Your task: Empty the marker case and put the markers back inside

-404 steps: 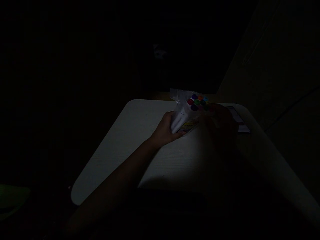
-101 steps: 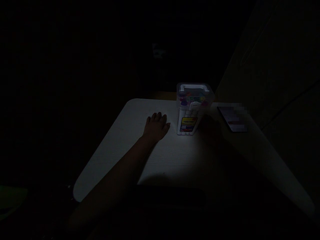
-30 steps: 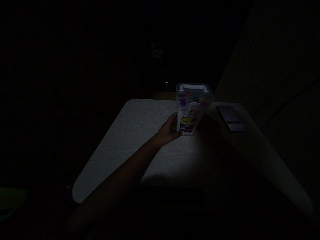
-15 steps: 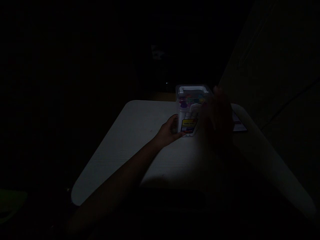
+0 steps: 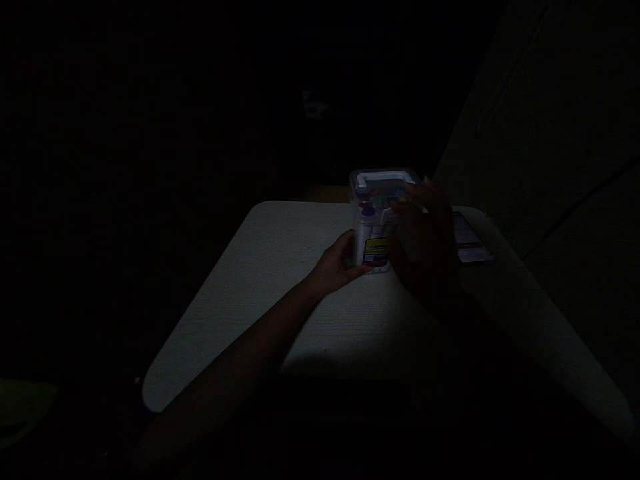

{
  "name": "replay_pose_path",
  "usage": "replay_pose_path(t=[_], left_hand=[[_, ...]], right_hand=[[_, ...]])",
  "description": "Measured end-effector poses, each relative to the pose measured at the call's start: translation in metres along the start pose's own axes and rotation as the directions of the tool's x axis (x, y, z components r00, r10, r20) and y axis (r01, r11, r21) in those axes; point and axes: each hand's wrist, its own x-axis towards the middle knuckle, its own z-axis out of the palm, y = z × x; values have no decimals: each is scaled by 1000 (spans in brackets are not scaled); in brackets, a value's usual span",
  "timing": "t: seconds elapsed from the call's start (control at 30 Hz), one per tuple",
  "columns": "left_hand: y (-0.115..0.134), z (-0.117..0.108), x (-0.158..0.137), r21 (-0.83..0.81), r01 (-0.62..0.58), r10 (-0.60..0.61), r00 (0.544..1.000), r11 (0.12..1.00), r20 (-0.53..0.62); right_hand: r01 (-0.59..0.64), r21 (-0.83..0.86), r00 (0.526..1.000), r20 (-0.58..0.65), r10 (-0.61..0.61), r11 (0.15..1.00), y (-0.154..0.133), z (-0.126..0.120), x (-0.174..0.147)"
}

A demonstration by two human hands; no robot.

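Note:
A clear plastic marker case (image 5: 376, 228) stands upright on the white table (image 5: 235, 293). It has a white carry handle on its lid, a yellow and dark label on the front, and coloured marker caps showing inside. My left hand (image 5: 334, 267) holds its lower left side, thumb along the bottom of the front. My right hand (image 5: 427, 233) is at the front right of the case, fingers bent over the lid edge and front clasp, thumb lower by the label. That hand is in deep shadow and hides the case's right side.
A flat, phone-like object (image 5: 471, 241) with a lit or pale face lies right of the case near the table's far right corner. A wall (image 5: 555, 147) rises on the right. At the lower left is a dim green item (image 5: 25, 403). The surroundings are very dark.
My right hand, blurred before, has come in leftward onto the case's front and lid edge. More of the flat object behind it shows. My left hand keeps its hold.

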Motion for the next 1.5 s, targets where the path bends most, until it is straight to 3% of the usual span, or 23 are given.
replay_pose_path(t=[0.27, 0.5, 0.7, 0.93, 1.17, 1.5], left_hand=[[6, 1, -1, -9, 9, -9, 999, 1000, 33], [4, 1, -2, 63, -17, 16, 1000, 998, 5], [6, 1, -3, 43, -11, 11, 1000, 999, 0], [14, 1, -2, -8, 24, -24, 998, 1000, 51], [15, -1, -1, 10, -17, 16, 998, 1000, 62], [12, 1, -1, -15, -15, 16, 998, 1000, 69]], right_hand=[[44, 78, 984, -174, -30, 996, -12, 3, 9], [44, 75, 984, -176, -30, 996, -13, 3, 10], [55, 68, 986, -162, -43, 996, -15, 1, 12], [56, 70, 997, -63, -52, 996, -8, -1, 7], [-20, -4, 997, 76, 20, 1000, -3, -4, 6], [60, -1, 998, 20, -60, 998, 7, -4, 0]])
